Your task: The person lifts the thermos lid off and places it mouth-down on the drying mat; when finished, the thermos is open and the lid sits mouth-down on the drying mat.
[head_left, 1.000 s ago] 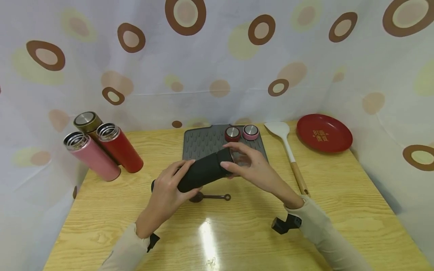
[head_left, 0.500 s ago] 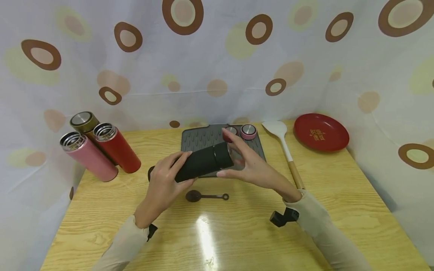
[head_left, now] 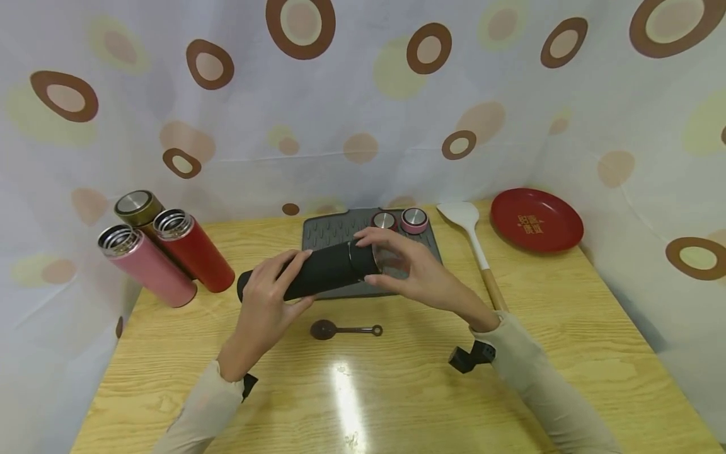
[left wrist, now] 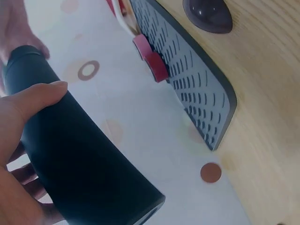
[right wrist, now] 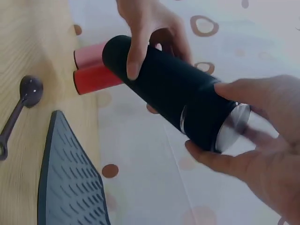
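Observation:
A black thermos bottle (head_left: 317,272) is held in the air, tilted with its lid end up to the right. My left hand (head_left: 271,290) grips its body, thumb below and fingers over the top. The black lid (right wrist: 204,117) with a silvery top sits on the bottle, and a thin steel ring shows between lid and body. My right hand (head_left: 414,268) pinches the lid's edge between thumb and fingers. In the left wrist view the bottle's base (left wrist: 150,211) points toward the camera; some left fingers are partly hidden behind the body.
Pink (head_left: 150,268) and red (head_left: 195,252) bottles stand lidless at left, before a gold bottle (head_left: 136,207) with its lid on. A grey mat (head_left: 326,230) bears a red lid (head_left: 384,221) and a pink lid (head_left: 414,221). A spoon (head_left: 324,329), spatula (head_left: 466,217) and red plate (head_left: 535,217) lie around.
My right fingers spread off the lid half a second ago and now touch it again. The bottle has shifted slightly left, and the steel ring now shows below the lid.

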Demonstrator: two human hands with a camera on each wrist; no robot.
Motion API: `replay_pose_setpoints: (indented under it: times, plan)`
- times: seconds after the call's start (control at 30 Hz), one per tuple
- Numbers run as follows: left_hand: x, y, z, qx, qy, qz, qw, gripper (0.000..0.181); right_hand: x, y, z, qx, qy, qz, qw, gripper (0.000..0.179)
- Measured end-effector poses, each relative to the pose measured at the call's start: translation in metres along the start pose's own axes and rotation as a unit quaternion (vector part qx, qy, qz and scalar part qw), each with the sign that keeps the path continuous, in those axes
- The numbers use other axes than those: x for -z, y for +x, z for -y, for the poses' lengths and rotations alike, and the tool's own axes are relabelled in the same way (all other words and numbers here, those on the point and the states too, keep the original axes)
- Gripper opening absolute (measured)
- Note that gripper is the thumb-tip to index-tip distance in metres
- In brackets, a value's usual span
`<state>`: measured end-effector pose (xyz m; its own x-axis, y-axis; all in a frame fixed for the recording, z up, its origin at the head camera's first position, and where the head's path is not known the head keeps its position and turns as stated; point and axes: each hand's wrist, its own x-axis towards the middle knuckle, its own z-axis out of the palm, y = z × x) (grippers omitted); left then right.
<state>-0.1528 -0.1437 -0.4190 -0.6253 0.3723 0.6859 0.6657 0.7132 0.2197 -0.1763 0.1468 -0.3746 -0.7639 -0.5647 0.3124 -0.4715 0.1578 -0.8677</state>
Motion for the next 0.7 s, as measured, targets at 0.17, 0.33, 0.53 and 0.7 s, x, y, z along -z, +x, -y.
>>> replay_pose_setpoints:
  times: [0.17,0.33,0.53,0.7]
  plan:
    - [-0.001,-0.001,0.001,0.007,-0.011,0.005,0.9999,0.086,0.005,0.0,-0.008,0.07,-0.021,0.045,0.9963,0.048]
    - [-0.001,0.003,0.002,0.0,-0.004,0.003,1.0,0.086,0.003,0.003,-0.011,0.063,-0.035,0.011,0.9973,0.084]
    - [-0.004,0.01,0.003,-0.019,0.011,-0.002,0.9998,0.086,-0.004,0.009,-0.016,0.029,-0.124,-0.082,0.9884,0.103]
    - [-0.005,0.009,0.004,-0.026,0.016,-0.001,0.9995,0.087,-0.006,0.009,-0.018,-0.058,-0.131,-0.071,0.9872,0.107]
